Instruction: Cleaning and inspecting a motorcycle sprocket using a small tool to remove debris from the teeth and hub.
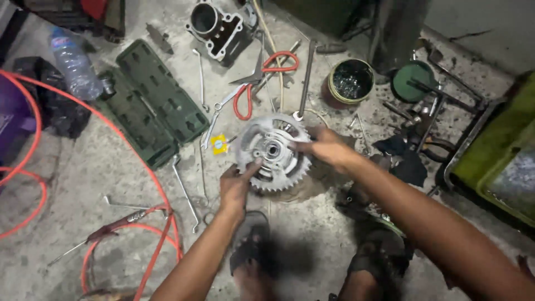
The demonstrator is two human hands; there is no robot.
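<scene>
Head view: green tool case [150,103] is lying open far left, toothed sprocket [273,151] is sitting mid-floor, left hand [235,187] is pinching its near rim, right hand [329,149] is clamping its right edge.

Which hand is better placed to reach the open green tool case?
Probably the left hand: it touches the sprocket on the side facing the case. The right hand would have to cross over.
</scene>
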